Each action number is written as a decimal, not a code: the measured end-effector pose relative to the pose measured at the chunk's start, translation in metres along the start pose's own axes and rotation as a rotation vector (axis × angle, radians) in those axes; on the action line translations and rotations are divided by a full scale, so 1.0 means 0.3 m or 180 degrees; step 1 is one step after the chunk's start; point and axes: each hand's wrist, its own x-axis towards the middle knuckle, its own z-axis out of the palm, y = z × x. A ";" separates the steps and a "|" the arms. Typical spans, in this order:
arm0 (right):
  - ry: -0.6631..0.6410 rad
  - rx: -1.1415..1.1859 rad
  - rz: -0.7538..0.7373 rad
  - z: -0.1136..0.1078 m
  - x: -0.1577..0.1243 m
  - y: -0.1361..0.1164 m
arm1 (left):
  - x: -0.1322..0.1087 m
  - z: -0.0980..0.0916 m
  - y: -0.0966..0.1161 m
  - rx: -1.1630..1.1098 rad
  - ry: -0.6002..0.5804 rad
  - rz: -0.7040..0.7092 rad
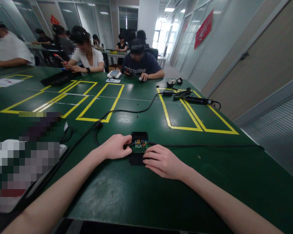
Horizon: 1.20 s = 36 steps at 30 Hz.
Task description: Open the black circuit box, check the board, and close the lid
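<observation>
In the head view, a small green circuit board (141, 144) with copper-coloured coils lies on the table between my hands. Behind it sits one open half of a black plastic case (139, 134); a second black case piece (136, 159) lies in front. My left hand (116, 146) is closed at the board's left end, thumb and forefinger pinching around a black cable (96, 138) that runs in there. Over the right end of the front case piece, my right hand (163, 161) rests with its fingers stretched out; its thumb is hidden.
Another black cable (205, 146) leads right from the board across the green table (127, 195). Yellow tape rectangles (95, 120) mark its surface. Dark tools with cords (197, 100) lie at the far right. A person (144, 65) sits opposite, others further left.
</observation>
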 end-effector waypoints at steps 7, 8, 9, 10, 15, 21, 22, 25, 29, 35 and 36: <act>0.0410 -0.0089 0.0255 -0.017 -0.026 0.055 | -0.002 -0.020 0.008 0.0366 -0.0148 0.0015; 0.0438 -0.0181 0.0421 -0.020 -0.034 0.071 | -0.002 -0.022 0.008 0.0389 -0.0151 0.0022; 0.0423 -0.0275 0.0616 -0.023 -0.042 0.087 | -0.002 -0.023 0.008 0.0408 -0.0156 0.0027; 0.0360 -0.0351 0.0808 -0.024 -0.052 0.104 | -0.002 -0.024 0.008 0.0425 -0.0166 0.0029; -0.0006 -0.0459 0.1087 -0.018 -0.088 0.158 | 0.000 -0.030 0.010 0.0475 -0.0163 0.0020; 0.0300 -0.0489 0.1066 -0.010 -0.093 0.140 | -0.015 -0.055 0.009 0.0308 0.0085 0.0128; 0.0339 -0.0471 0.1054 -0.011 -0.091 0.135 | -0.019 -0.060 0.007 0.0234 0.0108 0.0173; 0.0371 -0.0388 0.0986 -0.017 -0.086 0.123 | -0.027 -0.070 -0.001 -0.0026 0.0085 0.0361; 0.0323 -0.0221 0.0875 -0.026 -0.082 0.111 | -0.032 -0.066 -0.007 -0.0274 -0.0030 0.0565; -0.0049 0.0031 0.0878 -0.036 -0.086 0.107 | -0.039 -0.051 0.022 -0.0135 -0.0331 0.0400; -0.0138 0.0029 0.0881 -0.037 -0.087 0.107 | -0.039 -0.049 0.028 -0.0084 -0.0354 0.0376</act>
